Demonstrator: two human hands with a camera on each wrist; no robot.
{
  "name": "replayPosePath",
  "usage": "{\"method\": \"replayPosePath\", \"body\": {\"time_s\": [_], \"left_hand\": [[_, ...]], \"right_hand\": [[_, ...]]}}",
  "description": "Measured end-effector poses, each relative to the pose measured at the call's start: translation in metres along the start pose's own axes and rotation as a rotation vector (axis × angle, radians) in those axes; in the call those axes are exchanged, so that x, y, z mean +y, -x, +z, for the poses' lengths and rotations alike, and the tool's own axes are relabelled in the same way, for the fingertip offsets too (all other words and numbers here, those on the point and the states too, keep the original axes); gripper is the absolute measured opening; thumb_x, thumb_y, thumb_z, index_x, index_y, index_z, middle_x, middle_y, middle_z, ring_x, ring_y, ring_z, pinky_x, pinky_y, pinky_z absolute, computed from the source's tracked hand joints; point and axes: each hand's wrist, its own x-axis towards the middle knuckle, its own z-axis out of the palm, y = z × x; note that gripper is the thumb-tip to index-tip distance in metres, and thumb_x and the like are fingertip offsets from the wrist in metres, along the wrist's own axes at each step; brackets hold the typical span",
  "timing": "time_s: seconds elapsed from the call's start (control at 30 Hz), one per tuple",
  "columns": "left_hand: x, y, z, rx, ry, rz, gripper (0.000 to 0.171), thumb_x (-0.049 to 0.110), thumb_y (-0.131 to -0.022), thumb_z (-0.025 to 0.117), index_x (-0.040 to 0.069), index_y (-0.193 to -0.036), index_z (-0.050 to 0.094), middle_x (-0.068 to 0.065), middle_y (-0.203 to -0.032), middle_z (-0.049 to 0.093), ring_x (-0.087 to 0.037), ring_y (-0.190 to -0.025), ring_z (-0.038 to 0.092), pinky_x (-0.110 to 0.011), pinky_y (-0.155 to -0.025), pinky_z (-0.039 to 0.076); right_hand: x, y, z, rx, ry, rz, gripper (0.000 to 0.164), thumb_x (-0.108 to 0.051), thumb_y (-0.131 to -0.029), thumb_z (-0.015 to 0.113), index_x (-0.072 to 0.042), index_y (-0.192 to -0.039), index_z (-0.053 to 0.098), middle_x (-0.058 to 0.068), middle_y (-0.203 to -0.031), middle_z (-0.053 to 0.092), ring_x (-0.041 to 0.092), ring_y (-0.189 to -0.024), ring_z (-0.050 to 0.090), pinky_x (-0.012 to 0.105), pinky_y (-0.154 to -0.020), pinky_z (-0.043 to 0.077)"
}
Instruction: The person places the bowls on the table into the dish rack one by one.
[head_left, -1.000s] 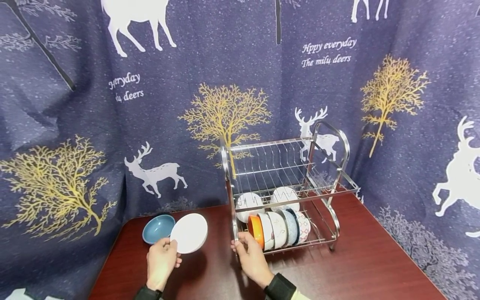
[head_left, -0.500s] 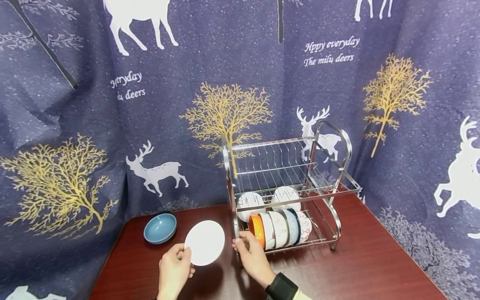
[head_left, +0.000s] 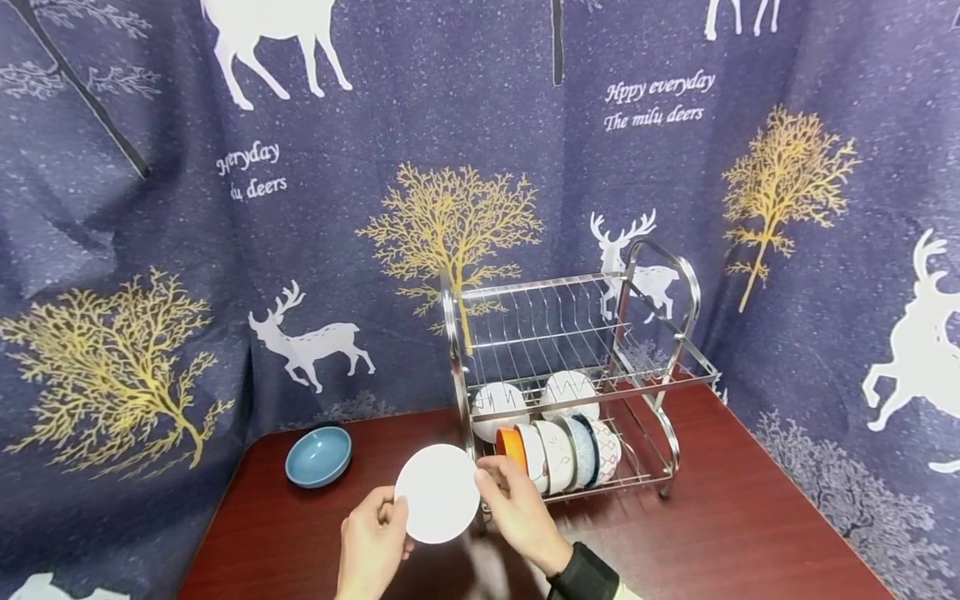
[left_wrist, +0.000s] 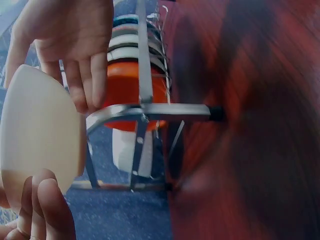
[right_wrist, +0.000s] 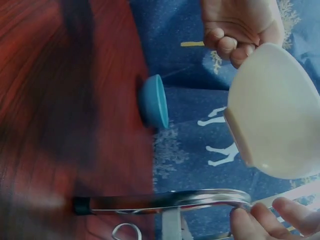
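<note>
A white bowl [head_left: 437, 493] is raised over the table, its foot toward the wood. My left hand [head_left: 371, 537] pinches its left rim between thumb and fingers, as the left wrist view also shows on the bowl [left_wrist: 45, 135]. My right hand [head_left: 522, 512] is at the bowl's right side, fingers loosely extended with the thumb near the rim. In the right wrist view a gap shows between its fingertips [right_wrist: 245, 220] and the bowl [right_wrist: 280, 110]. Behind that hand stands a two-tier metal dish rack [head_left: 667, 433]; an orange bowl [head_left: 512, 446] in it is partly hidden.
A blue bowl [head_left: 318, 457] sits on the dark red table [head_left: 720, 533] at left. Along the rack's lower tier several patterned bowls [head_left: 558, 454] stand on edge, with two white bowls [head_left: 500, 408] behind. A deer-print curtain [head_left: 300, 250] closes off the back.
The white bowl has moved right and nearer, away from the blue bowl, in my left hand. My right hand has left the rack's front post and shifted slightly right, beside the bowl's rim.
</note>
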Motion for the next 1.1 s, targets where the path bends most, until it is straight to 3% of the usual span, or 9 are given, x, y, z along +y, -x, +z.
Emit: {"method": "replayPosePath", "body": {"time_s": [0.2, 0.4, 0.53, 0.87, 1.1], "left_hand": [[0.011, 0.006, 0.007, -0.028, 0.062, 0.044, 0.009, 0.006, -0.090, 0.059, 0.008, -0.093, 0.067, 0.001, -0.053, 0.057, -0.014, -0.039, 0.056, -0.028, -0.039, 0.048], [0.015, 0.010, 0.013, -0.036, 0.087, 0.072, 0.008, 0.006, -0.091, 0.060, 0.009, -0.092, 0.066, 0.002, -0.054, 0.058, -0.012, -0.038, 0.055, -0.028, -0.039, 0.048], [0.014, 0.009, 0.017, -0.043, 0.111, 0.081, 0.006, 0.006, -0.091, 0.060, 0.008, -0.092, 0.066, 0.003, -0.054, 0.059, -0.012, -0.038, 0.055, -0.027, -0.039, 0.048], [0.010, 0.007, 0.024, -0.107, 0.213, 0.095, 0.005, 0.014, -0.091, 0.065, 0.010, -0.095, 0.066, -0.003, -0.054, 0.057, -0.013, -0.038, 0.054, -0.028, -0.037, 0.047], [0.000, -0.001, 0.034, -0.073, 0.301, 0.105, 0.019, 0.022, -0.097, 0.057, 0.007, -0.089, 0.065, -0.010, -0.057, 0.057, -0.014, -0.040, 0.055, -0.030, -0.037, 0.048]], "right_hand": [[-0.009, 0.004, -0.008, -0.062, -0.135, 0.024, 0.033, -0.024, -0.099, 0.051, 0.000, -0.121, 0.054, 0.010, -0.108, 0.063, 0.014, -0.097, 0.060, 0.029, -0.087, 0.047], [-0.005, 0.005, -0.014, -0.194, -0.507, 0.118, 0.038, -0.022, -0.102, 0.044, 0.008, -0.125, 0.044, 0.011, -0.110, 0.060, 0.016, -0.094, 0.062, 0.034, -0.082, 0.051], [-0.001, 0.005, -0.017, -0.271, -0.691, 0.141, 0.035, -0.022, -0.102, 0.042, 0.005, -0.124, 0.041, 0.008, -0.108, 0.062, 0.017, -0.092, 0.065, 0.035, -0.082, 0.053], [0.004, 0.006, -0.025, -0.289, -0.783, 0.151, 0.032, -0.021, -0.102, 0.040, -0.002, -0.127, 0.044, 0.004, -0.108, 0.063, 0.017, -0.091, 0.065, 0.036, -0.079, 0.053], [0.004, 0.005, -0.035, -0.267, -0.793, 0.139, 0.037, -0.026, -0.103, 0.037, -0.002, -0.131, 0.042, 0.005, -0.109, 0.062, 0.017, -0.094, 0.063, 0.039, -0.080, 0.053]]}}
